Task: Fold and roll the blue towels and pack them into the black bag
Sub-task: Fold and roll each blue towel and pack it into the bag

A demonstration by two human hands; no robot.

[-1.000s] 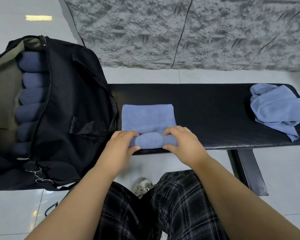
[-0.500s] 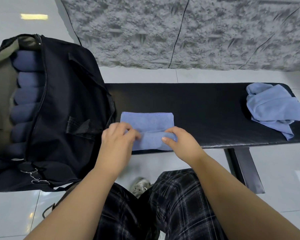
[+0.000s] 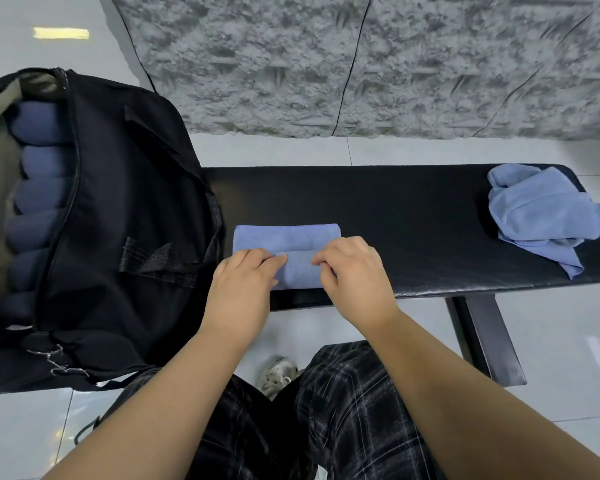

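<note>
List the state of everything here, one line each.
Bag: unzipped, open, rolled towels stacked inside.
Towel on bench: folded, near edge partly rolled.
Spare towel: crumpled, unfolded, at the bench's right end.
Left hand: curled on the roll.
Right hand: curled on the roll.

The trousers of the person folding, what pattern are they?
The trousers are dark plaid, black with thin pale lines, seen in the head view.

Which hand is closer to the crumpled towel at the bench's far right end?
Right. The right hand grips the partly rolled towel on the side facing the crumpled towel; the left hand grips the roll's other end, beside the black bag.
</note>
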